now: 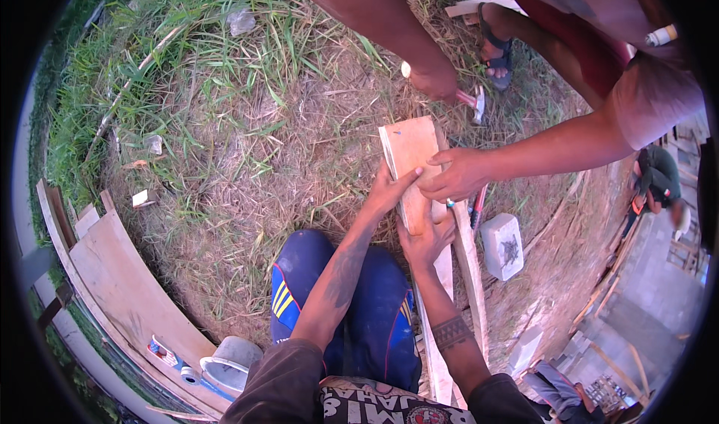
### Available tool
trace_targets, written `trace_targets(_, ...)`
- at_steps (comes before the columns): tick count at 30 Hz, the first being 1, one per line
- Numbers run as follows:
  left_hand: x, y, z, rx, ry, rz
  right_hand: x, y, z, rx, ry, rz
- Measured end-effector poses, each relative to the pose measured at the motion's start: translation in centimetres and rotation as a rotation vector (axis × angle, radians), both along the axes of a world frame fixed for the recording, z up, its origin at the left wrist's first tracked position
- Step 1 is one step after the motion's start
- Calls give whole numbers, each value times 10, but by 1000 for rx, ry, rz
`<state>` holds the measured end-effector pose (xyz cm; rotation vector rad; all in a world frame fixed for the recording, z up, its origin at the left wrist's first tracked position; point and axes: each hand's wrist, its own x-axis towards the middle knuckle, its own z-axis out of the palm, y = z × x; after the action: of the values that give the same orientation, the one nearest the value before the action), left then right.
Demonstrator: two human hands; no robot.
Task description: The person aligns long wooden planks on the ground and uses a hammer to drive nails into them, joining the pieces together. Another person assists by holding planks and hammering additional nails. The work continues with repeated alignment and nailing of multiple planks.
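A short, pale wooden board (pixel 412 150) is held up in front of my knees. My left hand (pixel 391 190) grips its left edge, thumb lying across the face. Lower down, my right hand (pixel 427 238) clasps the near end with its fingers round it. A co-worker's hand (pixel 453 174) reaches in from the right and touches the same board. That person's other hand (pixel 434 85) holds a hammer (pixel 476 103) with a metal head, beyond the board. Long wooden strips (pixel 470 282) run beneath my right forearm, partly hidden by it.
A white plastic container (pixel 502 247) with dark small pieces in it stands right of the strips. Leaning planks (pixel 127 274), a grey bucket (pixel 234 364) and a blue-handled saw (pixel 168 355) are at the left. Another person (pixel 659 177) is at the far right.
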<state>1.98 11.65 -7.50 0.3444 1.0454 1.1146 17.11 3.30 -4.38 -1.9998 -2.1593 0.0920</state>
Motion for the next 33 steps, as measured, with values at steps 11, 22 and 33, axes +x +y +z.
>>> trace_targets(11, 7, -13, -32, 104, 245, 60, -11, -2, 7, -83, 31, -21)
trace_targets(22, -8, -15, -15, 128, 178, 97, -19, -3, 10, -179, -4, -36)
trace_targets(33, -17, -13, -1, 6, -12, -3, -11, 1, 21, -210, 78, -28)
